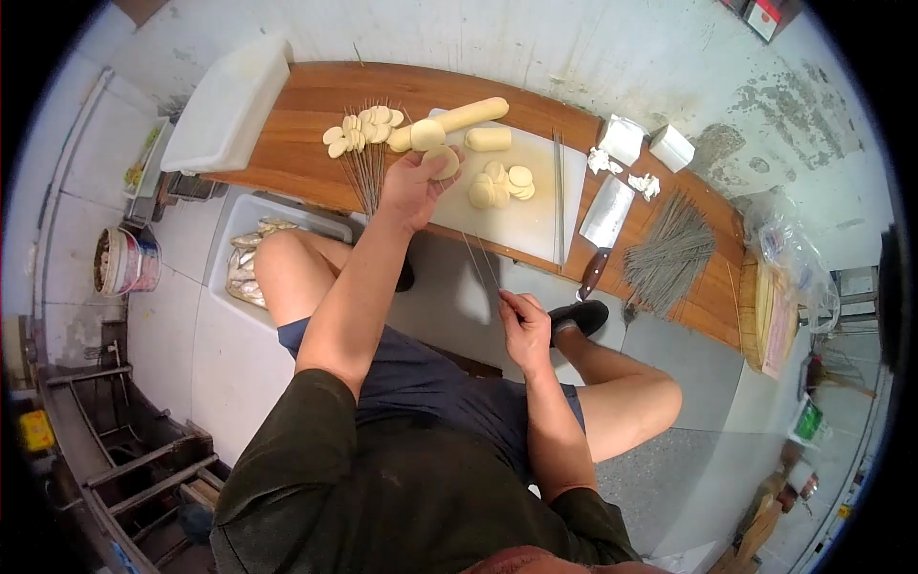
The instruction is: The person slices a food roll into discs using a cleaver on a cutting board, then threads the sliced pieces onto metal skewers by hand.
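Pale round slices (441,163) are held in my left hand (413,189), above the front edge of the wooden table (316,91). My right hand (525,330) pinches the lower ends of two thin skewers (483,266), which reach up toward my left hand. Behind my left hand, a long pale roll (473,114) lies partly on the white cutting board (535,210). A shorter roll piece (489,140) and a pile of cut slices (491,189) rest on the board. Left of them, skewered slices (363,129) lie bunched with their sticks toward me.
Right of the board are a cleaver (606,212), a heap of skewers (671,251), white blocks (622,140) and a plastic bag (784,249). A white bin (229,105) stands at the table's left end. A tub (225,234) of packets and a bucket (127,261) are on the floor.
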Motion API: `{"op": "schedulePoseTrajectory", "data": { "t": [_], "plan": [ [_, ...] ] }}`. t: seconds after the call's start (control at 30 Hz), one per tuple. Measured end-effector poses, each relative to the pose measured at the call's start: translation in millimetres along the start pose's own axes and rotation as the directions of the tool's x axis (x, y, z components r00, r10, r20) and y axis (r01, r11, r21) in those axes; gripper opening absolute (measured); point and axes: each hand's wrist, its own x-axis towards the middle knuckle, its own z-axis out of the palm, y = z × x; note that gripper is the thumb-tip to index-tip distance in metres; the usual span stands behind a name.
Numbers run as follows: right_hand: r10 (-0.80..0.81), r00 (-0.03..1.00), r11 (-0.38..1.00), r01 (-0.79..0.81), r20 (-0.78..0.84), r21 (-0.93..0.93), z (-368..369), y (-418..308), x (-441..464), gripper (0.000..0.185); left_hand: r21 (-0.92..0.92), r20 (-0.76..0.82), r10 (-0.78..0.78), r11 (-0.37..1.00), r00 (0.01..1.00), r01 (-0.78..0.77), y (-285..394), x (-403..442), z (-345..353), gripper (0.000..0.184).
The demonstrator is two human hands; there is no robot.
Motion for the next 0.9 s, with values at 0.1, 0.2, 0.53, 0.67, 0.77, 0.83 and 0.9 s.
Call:
{"op": "schedulePoseTrajectory", "data": {
  "t": [0.1, 0.2, 0.53, 0.67, 0.77, 0.83, 0.9],
  "plan": [
    [0.002, 1.000, 1.000, -0.002, -0.001, 0.012, 0.3, -1.5, -0.2, 0.016, 0.008, 0.005, 0.003, 1.000, 1.000, -0.003, -0.5, -2.0, 1.5, 0.031],
    [0.021, 1.000, 0.999, -0.020, -0.015, 0.029, 1.3, -1.5, -0.5, 0.016, 0.008, 0.007, 0.017, 1.000, 1.000, -0.017, 0.9, -3.5, 4.5, 0.031],
    [0.019, 1.000, 1.000, -0.020, 0.019, 0.018, -0.7, -2.4, -0.7, 0.017, 0.010, -0.004, 0.022, 1.000, 1.000, -0.022, -0.4, -2.1, 6.2, 0.029],
    [-0.003, 1.000, 1.000, 0.003, 0.012, 0.016, -0.5, 0.1, -1.1, 0.017, 0.006, -0.007, 0.035, 0.999, 0.999, -0.035, -0.7, -0.7, 4.9, 0.028],
    [0.002, 1.000, 1.000, -0.002, 0.013, 0.021, -0.9, -3.0, -0.6, 0.017, 0.012, -0.010, 0.037, 0.999, 0.999, -0.037, -0.3, -1.9, 6.1, 0.027],
    [0.007, 1.000, 1.000, -0.007, 0.010, 0.016, -1.0, -2.9, -0.2, 0.017, 0.016, -0.008, 0.033, 0.999, 0.999, -0.033, -1.0, -1.6, 6.9, 0.027],
    [0.011, 1.000, 1.000, -0.011, 0.008, 0.004, -0.3, -0.9, -0.6, 0.017, 0.014, -0.011, 0.028, 1.000, 1.000, -0.027, -1.7, -1.6, 6.8, 0.027]
  ]
}}
